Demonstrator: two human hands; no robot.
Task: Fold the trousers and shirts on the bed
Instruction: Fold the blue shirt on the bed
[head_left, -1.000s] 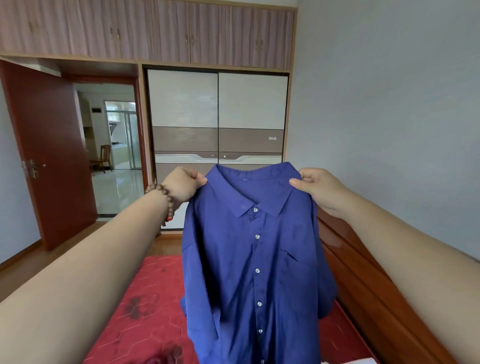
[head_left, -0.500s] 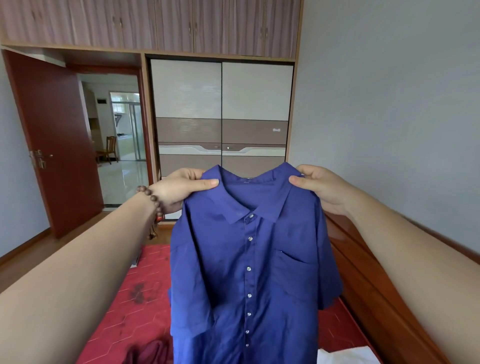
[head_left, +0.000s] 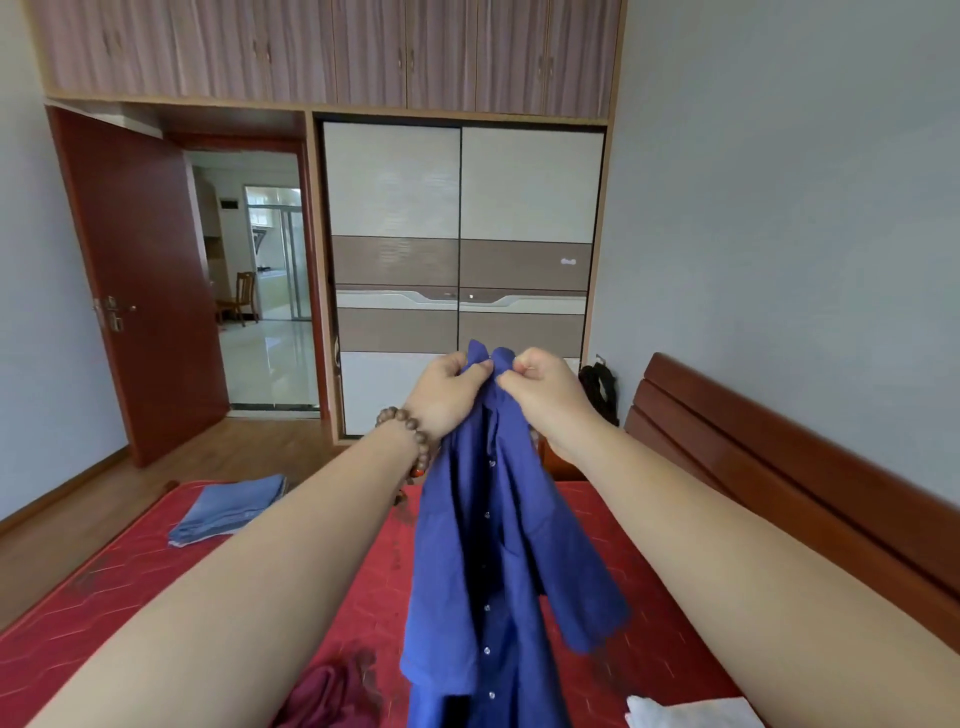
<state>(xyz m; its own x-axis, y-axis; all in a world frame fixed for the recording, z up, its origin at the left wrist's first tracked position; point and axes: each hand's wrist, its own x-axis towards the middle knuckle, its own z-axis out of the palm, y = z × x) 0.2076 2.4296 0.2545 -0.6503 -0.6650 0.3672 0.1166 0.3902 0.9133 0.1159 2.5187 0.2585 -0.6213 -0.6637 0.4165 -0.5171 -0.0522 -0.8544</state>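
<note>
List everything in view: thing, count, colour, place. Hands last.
shirt: 1, blue, hanging from both hands above the bed
jeans: 1, light blue, folded, far left corner of the bed
garment: 1, maroon, crumpled, near edge of the bed
white cloth: 1, near right of the bed
bed: 1, red cover, wooden headboard at right
wardrobe: 1, white and brown, far wall
door: 1, red-brown, open, left
left hand: pinching the shirt's top, bead bracelet on wrist
right hand: pinching the shirt's top

A home bedroom: bed (head_left: 156, 587), sliding wardrobe (head_left: 462, 260), wooden door (head_left: 140, 280).
</note>
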